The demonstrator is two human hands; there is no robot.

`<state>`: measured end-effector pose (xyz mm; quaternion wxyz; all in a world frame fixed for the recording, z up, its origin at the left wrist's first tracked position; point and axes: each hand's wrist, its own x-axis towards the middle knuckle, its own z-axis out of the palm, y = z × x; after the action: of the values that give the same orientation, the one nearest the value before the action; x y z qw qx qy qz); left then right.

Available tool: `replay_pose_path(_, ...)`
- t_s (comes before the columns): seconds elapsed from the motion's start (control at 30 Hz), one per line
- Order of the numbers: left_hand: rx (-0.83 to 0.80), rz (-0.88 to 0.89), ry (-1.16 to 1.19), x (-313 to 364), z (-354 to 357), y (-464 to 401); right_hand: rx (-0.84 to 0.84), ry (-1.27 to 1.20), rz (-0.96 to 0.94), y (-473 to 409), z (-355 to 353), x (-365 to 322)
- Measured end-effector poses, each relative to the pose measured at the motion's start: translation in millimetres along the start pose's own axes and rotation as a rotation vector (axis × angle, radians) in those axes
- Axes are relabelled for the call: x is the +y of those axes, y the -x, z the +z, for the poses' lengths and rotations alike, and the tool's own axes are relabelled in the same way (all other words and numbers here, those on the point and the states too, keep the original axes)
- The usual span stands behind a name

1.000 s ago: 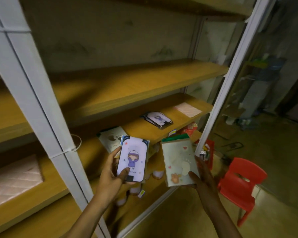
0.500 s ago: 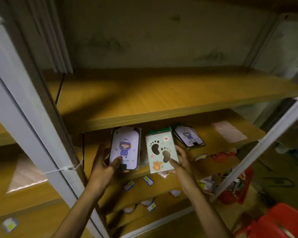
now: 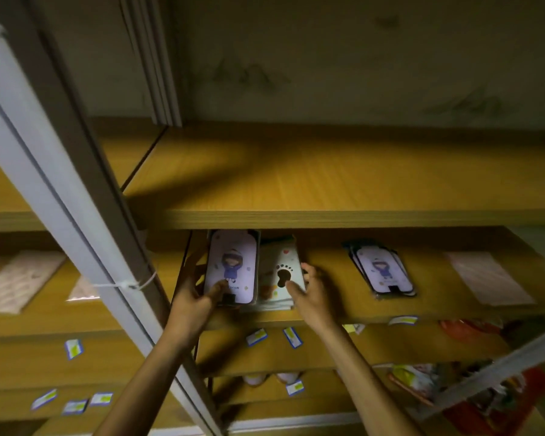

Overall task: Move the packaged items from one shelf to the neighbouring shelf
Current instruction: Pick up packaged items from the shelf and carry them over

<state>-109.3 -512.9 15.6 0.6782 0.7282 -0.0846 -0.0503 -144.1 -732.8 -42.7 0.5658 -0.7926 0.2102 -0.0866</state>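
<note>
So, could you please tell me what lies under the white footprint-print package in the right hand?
Under the white footprint-print package, edges of more flat packages show, stacked on the wooden shelf. The right hand and top package hide their fronts and their count.

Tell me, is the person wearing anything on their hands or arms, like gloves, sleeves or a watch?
Nothing shows. Both the left hand and the right hand are bare, with no gloves, and no rings can be made out in the dim, slightly blurred picture. The forearms are uncovered up to the frame's lower edge: no sleeves, watch or bracelet in view.
</note>
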Motion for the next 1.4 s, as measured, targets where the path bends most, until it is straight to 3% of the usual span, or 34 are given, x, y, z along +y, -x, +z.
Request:
replay_pose_path(0.13, -0.004, 0.009, -0.025, -1.0, 8.3, 3.4, -0.032, 0.275, -0.080, 8.0, -26.4, 1.2)
replay_pose_path(0.4, -0.099, 0.007, 0.065, -8.3, 43.6, 3.9, 0.000, 0.453, -0.204, 19.0, -108.3, 9.3)
replay_pose_path(0.8, -0.258, 0.015, 0.032, -11.8, 152.6, 1.9, 0.157, 0.446, -0.216, 44.5, -217.7, 46.4)
replay_pose_path(1.2, -0.118, -0.076, 0.052, 8.2, 296.5, 15.0, 0.041, 0.399, -0.226, 18.8, -326.9, 95.9)
replay_pose_path(1.4, -0.079, -0.093, -0.126, 1.8, 328.8, 7.6, -0.026, 0.373, -0.219, 9.0, -358.0, 108.6)
